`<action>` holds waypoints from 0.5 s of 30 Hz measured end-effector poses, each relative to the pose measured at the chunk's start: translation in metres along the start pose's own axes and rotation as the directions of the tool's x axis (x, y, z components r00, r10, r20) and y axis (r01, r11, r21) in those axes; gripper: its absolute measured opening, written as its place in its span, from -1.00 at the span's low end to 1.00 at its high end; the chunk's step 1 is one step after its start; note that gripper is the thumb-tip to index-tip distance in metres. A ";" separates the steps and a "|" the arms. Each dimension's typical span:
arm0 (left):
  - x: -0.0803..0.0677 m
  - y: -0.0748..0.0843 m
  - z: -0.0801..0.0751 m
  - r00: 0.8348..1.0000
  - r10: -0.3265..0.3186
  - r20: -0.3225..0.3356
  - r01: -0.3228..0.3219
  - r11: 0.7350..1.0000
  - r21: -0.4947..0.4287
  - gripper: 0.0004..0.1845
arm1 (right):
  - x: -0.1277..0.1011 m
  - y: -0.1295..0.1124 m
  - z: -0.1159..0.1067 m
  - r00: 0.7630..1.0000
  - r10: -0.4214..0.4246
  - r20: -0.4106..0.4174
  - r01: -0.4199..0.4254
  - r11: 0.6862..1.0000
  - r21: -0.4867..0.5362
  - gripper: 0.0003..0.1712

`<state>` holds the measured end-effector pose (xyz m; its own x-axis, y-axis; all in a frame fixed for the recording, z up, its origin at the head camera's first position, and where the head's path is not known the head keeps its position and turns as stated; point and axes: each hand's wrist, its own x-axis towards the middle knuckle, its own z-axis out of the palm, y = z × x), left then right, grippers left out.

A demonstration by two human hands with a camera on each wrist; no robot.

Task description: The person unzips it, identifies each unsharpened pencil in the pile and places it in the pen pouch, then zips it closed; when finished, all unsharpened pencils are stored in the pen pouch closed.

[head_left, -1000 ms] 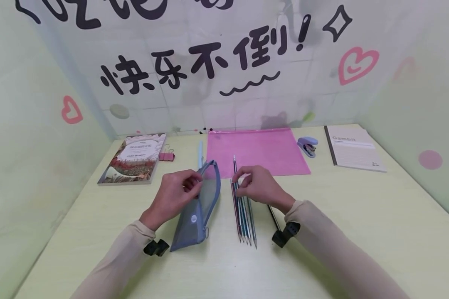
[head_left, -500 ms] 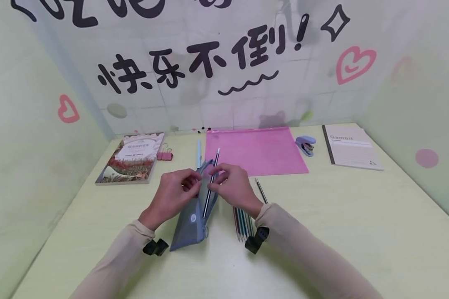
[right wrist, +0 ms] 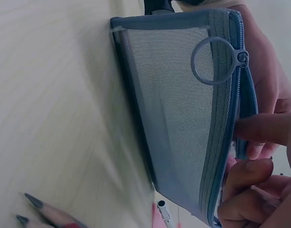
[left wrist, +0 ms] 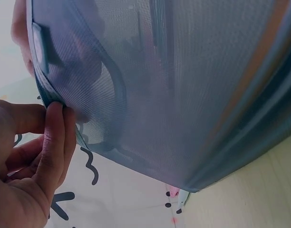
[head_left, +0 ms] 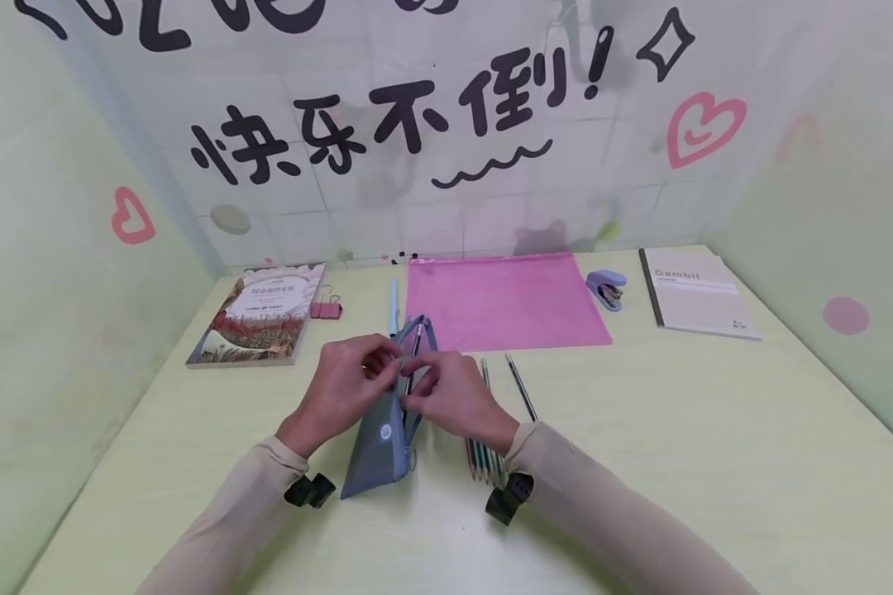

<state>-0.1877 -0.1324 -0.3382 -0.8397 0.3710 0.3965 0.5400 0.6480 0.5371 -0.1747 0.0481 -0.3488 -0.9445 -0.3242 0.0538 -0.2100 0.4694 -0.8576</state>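
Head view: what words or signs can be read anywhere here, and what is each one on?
"快乐不倒!" in big black characters on the back wall; the row above it is cut off by the frame.
"Gambit" on the cover of the notebook; the small print beneath is too small to read.
The title on the book is too blurred to read.
The round badge on the mesh pencil case is unreadable.

Fine blue mesh cloth pencil case (head_left: 383, 421) on a smooth, matt table (head_left: 677, 430)
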 end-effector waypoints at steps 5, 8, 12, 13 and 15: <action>0.000 0.000 -0.001 1.000 -0.006 0.002 0.006 1.000 0.001 -0.89 | 0.000 0.004 -0.013 0.998 -0.051 -0.037 0.049 0.997 -0.054 -0.64; 0.000 0.000 -0.001 1.000 -0.018 0.004 0.018 1.000 -0.008 -0.89 | -0.002 0.012 -0.031 0.995 -0.051 -0.088 0.044 0.995 -0.085 -0.70; -0.001 0.001 -0.003 1.000 -0.026 -0.001 0.026 1.000 -0.014 -0.89 | -0.005 0.033 -0.060 0.993 -0.043 -0.112 0.021 0.982 -0.190 -0.74; -0.001 0.001 -0.003 1.000 -0.025 -0.001 0.025 1.000 -0.013 -0.89 | -0.006 0.039 -0.066 0.994 -0.033 -0.106 0.010 0.976 -0.217 -0.75; -0.001 0.000 -0.003 1.000 -0.020 -0.005 0.020 1.000 -0.012 -0.90 | -0.007 0.051 -0.077 0.996 -0.005 -0.084 -0.018 0.963 -0.267 -0.76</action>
<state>-0.1867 -0.1347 -0.3361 -0.8499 0.3546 0.3898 0.5239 0.6474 0.5535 -0.1981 0.1378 -0.3540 -0.9614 -0.2562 0.1005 -0.2528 0.6777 -0.6905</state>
